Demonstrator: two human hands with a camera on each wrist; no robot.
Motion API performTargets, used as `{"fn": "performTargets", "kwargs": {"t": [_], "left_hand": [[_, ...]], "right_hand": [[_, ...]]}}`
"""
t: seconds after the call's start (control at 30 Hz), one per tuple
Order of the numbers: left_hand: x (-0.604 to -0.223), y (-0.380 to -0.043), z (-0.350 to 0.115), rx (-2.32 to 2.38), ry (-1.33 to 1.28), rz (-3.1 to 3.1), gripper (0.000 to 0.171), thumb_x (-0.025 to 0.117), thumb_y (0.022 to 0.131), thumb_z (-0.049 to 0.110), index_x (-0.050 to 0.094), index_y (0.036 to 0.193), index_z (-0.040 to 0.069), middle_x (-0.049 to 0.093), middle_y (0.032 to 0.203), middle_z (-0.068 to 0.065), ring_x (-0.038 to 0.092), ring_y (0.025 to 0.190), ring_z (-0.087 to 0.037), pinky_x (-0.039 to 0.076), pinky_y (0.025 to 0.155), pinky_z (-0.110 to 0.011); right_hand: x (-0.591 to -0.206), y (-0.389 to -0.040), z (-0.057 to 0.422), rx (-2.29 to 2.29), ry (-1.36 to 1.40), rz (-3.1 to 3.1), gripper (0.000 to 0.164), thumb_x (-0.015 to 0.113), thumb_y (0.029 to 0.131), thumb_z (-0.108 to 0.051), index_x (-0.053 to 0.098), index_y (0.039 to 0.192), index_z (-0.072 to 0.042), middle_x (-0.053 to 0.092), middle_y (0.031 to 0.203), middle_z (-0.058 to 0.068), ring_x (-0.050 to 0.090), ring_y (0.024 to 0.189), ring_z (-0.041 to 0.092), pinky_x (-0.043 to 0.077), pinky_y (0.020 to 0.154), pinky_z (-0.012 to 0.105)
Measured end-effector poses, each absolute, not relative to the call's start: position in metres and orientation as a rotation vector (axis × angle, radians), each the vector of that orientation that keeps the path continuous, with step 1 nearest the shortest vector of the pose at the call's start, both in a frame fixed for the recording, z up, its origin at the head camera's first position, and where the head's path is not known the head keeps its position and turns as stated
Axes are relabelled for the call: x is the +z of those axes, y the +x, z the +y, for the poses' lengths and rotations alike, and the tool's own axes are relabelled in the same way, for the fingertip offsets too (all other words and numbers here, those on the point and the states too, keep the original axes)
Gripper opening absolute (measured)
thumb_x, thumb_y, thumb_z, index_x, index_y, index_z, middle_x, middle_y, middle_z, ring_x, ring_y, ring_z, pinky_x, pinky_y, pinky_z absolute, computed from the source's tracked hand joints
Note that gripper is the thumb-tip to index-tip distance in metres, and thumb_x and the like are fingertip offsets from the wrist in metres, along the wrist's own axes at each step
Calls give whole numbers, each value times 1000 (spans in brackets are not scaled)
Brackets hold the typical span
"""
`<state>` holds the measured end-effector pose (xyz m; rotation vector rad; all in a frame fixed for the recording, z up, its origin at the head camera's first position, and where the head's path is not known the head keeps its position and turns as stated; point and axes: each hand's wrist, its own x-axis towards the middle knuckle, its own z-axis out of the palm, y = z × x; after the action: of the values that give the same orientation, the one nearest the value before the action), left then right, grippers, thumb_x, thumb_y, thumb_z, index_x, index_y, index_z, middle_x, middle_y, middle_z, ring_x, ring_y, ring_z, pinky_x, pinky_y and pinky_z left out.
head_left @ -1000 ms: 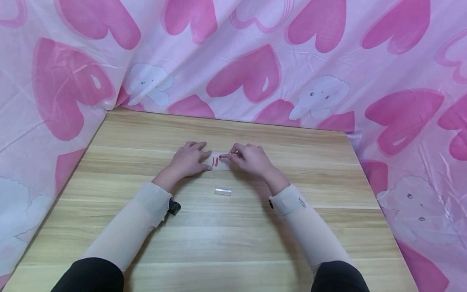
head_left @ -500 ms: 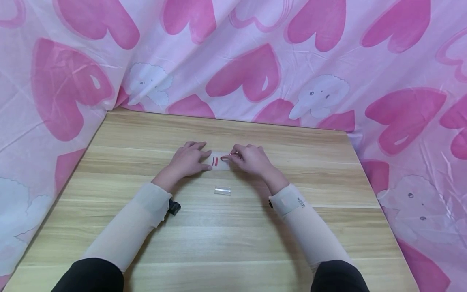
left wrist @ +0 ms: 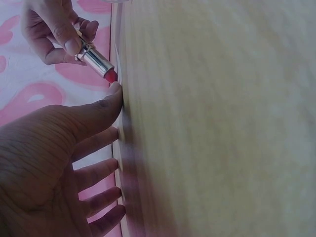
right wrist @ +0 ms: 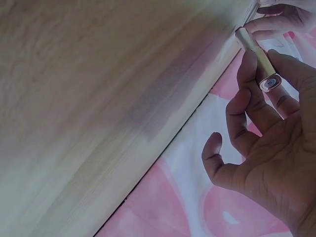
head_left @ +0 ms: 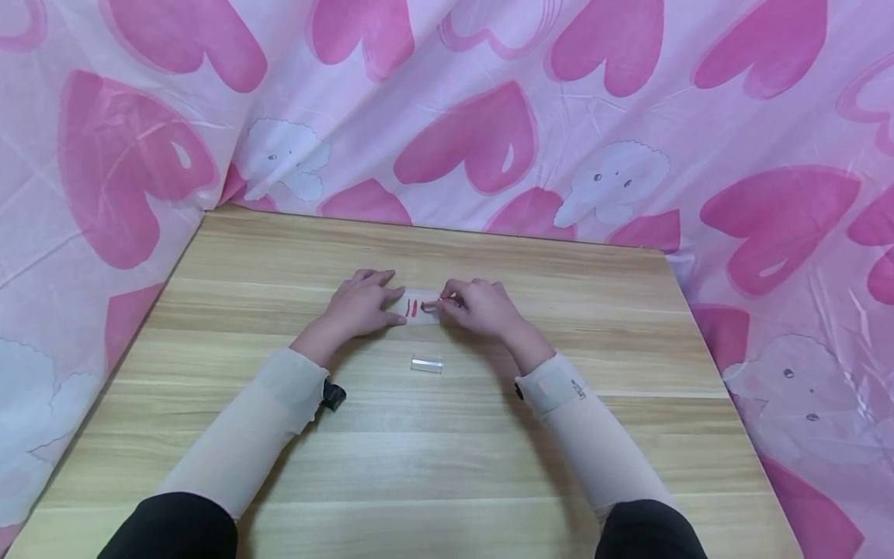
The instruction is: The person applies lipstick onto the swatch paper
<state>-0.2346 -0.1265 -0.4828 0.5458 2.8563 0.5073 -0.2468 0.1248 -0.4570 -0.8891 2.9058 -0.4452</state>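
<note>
A lipstick with a bright metallic tube (left wrist: 98, 60) and a red tip (left wrist: 110, 76) is pinched between the thumb and fingers of my right hand (head_left: 482, 308). Its tip is down at a small whitish, see-through sheet (head_left: 431, 319) on the table. Red strokes (head_left: 414, 308) mark the sheet left of the tip. My left hand (head_left: 358, 305) rests at the sheet's left side, its thumb and fingers spread and touching down. The lipstick's base (right wrist: 270, 83) faces the right wrist camera. A clear cap (head_left: 427, 365) lies on its side nearer to me.
The wood-grain table (head_left: 419, 458) spreads under both arms. A pink heart-patterned curtain (head_left: 461, 132) hangs along its back and sides. Sleeves cover both forearms, and a small black device (head_left: 334, 397) shows at the left cuff.
My right hand has drawn the lipstick tip slightly toward me over the sheet, right of the red strokes. The left hand and the cap stay in place.
</note>
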Motion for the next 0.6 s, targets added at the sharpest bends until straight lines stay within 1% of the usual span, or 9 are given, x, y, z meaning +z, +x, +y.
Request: {"fn": "performTargets", "kwargs": {"t": [0.17, 0.37, 0.5, 0.6], "left_hand": [[-482, -235, -127, 507, 549, 2857, 64, 71, 90, 49, 55, 145, 21, 27, 164, -11, 22, 148, -39, 25, 115, -62], [-481, -234, -126, 504, 548, 2855, 64, 71, 90, 49, 54, 145, 21, 27, 164, -11, 22, 148, -39, 25, 115, -61], [-480, -233, -126, 498, 552, 2852, 64, 71, 91, 49, 54, 145, 20, 27, 164, -12, 22, 148, -39, 24, 116, -62], [-480, -233, -126, 492, 558, 2852, 64, 71, 91, 48, 54, 145, 20, 27, 164, -12, 22, 147, -40, 24, 116, -62]], "right_hand": [[-456, -244, 126, -495, -887, 2856, 16, 64, 99, -36, 71, 104, -23, 66, 74, -11, 57, 69, 13, 43, 67, 38], [-455, -240, 128, -523, -907, 2809, 17, 63, 99, -36, 71, 104, -22, 67, 77, -10, 57, 68, 10, 45, 61, 33], [-455, -238, 128, -552, -925, 2798, 15, 64, 99, -36, 71, 102, -22, 67, 75, -10, 57, 66, 10, 46, 59, 33], [-456, -237, 129, -567, -939, 2800, 15, 64, 99, -36, 70, 101, -23, 68, 76, -10, 58, 67, 9, 46, 60, 33]]}}
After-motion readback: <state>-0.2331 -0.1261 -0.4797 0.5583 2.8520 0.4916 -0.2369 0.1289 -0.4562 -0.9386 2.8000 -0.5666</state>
